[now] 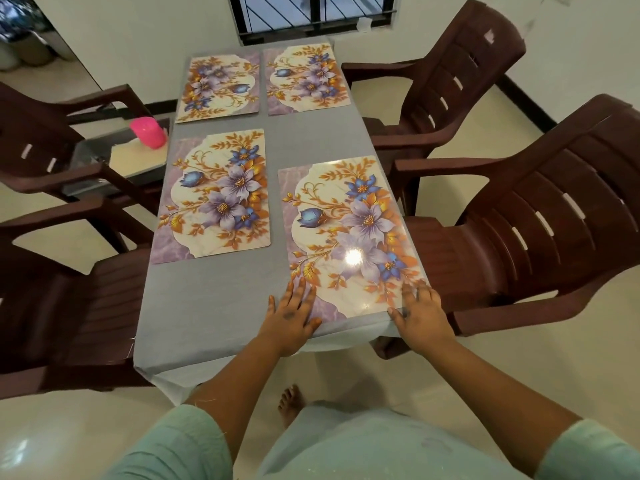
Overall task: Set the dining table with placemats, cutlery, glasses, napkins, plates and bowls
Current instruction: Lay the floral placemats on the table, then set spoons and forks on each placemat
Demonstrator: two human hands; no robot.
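Your left hand [292,315] lies flat with fingers spread on the near left corner of the nearest placemat [349,237], and your right hand [420,315] rests flat, fingers straight, on its near right corner; neither grips anything. That placemat sits at 5 o'clock on the grey table [214,306]. Three more floral placemats lie at 7 [214,195], 11 [220,86] and 1 o'clock [306,77]. Brown chairs [540,220] flank both sides, and a pink cup [148,131] stands on a side table at 10 o'clock.
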